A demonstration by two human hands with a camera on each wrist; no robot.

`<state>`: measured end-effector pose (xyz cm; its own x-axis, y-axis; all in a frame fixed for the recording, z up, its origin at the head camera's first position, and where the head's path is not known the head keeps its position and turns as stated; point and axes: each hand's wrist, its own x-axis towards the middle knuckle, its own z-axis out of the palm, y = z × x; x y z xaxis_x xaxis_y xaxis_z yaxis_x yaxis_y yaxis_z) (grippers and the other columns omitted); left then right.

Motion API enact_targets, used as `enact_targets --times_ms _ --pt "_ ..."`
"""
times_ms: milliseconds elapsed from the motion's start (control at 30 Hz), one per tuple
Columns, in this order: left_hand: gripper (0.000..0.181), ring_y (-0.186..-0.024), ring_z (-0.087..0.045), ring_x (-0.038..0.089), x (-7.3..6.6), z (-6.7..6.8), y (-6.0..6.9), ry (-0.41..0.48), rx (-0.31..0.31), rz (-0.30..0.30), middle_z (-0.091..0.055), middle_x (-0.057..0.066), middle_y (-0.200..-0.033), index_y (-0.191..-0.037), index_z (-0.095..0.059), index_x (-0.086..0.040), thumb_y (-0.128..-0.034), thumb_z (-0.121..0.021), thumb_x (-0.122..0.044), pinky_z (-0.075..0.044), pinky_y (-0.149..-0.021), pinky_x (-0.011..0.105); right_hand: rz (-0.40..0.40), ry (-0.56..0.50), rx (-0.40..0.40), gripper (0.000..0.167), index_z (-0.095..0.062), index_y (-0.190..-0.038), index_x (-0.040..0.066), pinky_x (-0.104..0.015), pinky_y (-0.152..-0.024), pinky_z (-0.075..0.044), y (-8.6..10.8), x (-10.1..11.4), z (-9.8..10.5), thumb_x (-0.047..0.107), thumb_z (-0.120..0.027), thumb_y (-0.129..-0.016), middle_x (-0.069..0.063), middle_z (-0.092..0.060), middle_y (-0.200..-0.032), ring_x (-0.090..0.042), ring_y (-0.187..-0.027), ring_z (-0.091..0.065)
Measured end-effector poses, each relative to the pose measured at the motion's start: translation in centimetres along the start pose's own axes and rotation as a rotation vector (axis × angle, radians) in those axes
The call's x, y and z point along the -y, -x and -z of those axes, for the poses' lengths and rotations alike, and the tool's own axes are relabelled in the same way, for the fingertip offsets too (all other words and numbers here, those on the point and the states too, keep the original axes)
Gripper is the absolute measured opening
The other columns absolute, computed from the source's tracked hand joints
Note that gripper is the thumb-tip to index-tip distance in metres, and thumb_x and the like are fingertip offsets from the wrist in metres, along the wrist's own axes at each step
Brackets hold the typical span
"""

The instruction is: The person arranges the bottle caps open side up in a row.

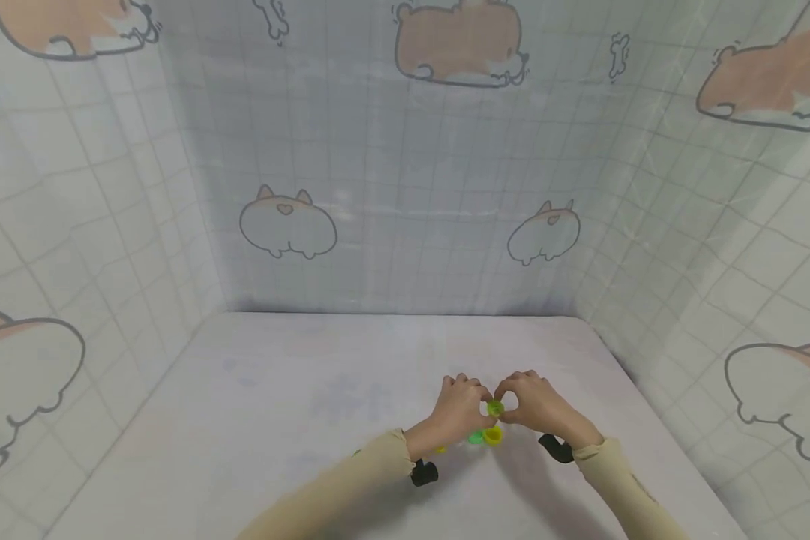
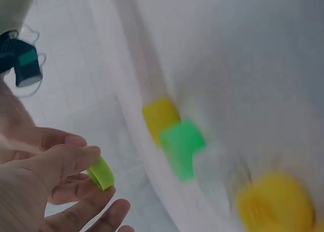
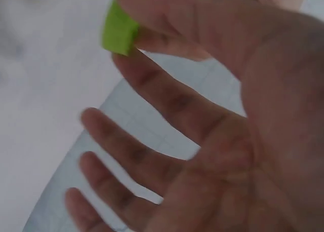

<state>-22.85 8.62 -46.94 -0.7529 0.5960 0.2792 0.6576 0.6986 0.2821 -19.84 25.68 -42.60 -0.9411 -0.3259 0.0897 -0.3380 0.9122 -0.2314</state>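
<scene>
A small lime-green round piece (image 1: 496, 408), like a cap or short ring, is held between both hands above the table. My left hand (image 1: 455, 409) pinches its left side between thumb and finger. From the right, my right hand (image 1: 538, 405) pinches the same piece with thumb and index finger, while the other fingers are spread in the right wrist view. Just below the hands lie a yellow round piece (image 1: 493, 435) and a green one (image 1: 475, 436). In the left wrist view, blurred, a clear piece (image 2: 220, 174) and a larger yellow piece (image 2: 278, 204) lie beside the green one.
The white table (image 1: 297, 382) is enclosed by gridded curtains (image 1: 391, 165) with cartoon dogs at the back and both sides. Dark devices sit at the left wrist (image 1: 424, 473) and right wrist (image 1: 555, 448). A little yellow (image 1: 439, 449) shows beneath the left forearm.
</scene>
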Motion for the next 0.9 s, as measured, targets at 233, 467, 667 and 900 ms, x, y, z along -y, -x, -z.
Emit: enact_targets --times_ms 233,467,667,900 --pt "0.027 -0.086 -0.053 0.011 -1.9 -2.3 0.0 -0.043 0.004 0.012 -0.067 -0.009 -0.096 -0.099 -0.075 -0.024 -0.0809 -0.074 -0.043 -0.037 -0.077 0.032 -0.066 0.049 0.105 0.023 -0.070 -0.091 0.017 -0.063 -0.085 -0.042 1.2 -0.4 0.0 0.016 -0.082 -0.071 -0.007 -0.066 -0.102 -0.038 -0.103 -0.056" --pt "0.025 -0.077 -0.048 0.010 -2.5 -3.8 -0.1 -0.033 0.033 0.029 -0.065 -0.008 -0.087 -0.094 -0.075 -0.023 -0.0767 -0.074 -0.040 -0.032 -0.072 0.030 -0.131 0.073 0.191 0.022 -0.069 -0.090 0.017 -0.058 -0.084 -0.043 1.2 -1.0 -1.3 0.017 -0.081 -0.071 -0.007 -0.064 -0.093 -0.031 -0.091 -0.055" --pt "0.022 -0.073 -0.044 0.010 -2.6 -3.9 0.1 -0.044 0.077 0.018 -0.058 -0.008 -0.077 -0.084 -0.072 -0.021 -0.0756 -0.078 -0.040 -0.028 -0.068 0.028 -0.125 0.093 0.205 0.022 -0.068 -0.086 0.017 -0.058 -0.083 -0.044 1.2 -1.1 -2.3 0.021 -0.083 -0.070 -0.006 -0.062 -0.089 -0.030 -0.088 -0.055" --pt "0.019 -0.070 -0.042 0.010 -2.5 -4.1 0.3 -0.023 0.093 0.019 -0.055 -0.007 -0.076 -0.078 -0.068 -0.020 -0.0780 -0.077 -0.037 -0.027 -0.065 0.028 -0.119 0.085 0.204 0.023 -0.067 -0.084 0.015 -0.056 -0.080 -0.045 1.3 -0.7 -2.5 0.019 -0.084 -0.069 -0.004 -0.060 -0.085 -0.029 -0.085 -0.054"
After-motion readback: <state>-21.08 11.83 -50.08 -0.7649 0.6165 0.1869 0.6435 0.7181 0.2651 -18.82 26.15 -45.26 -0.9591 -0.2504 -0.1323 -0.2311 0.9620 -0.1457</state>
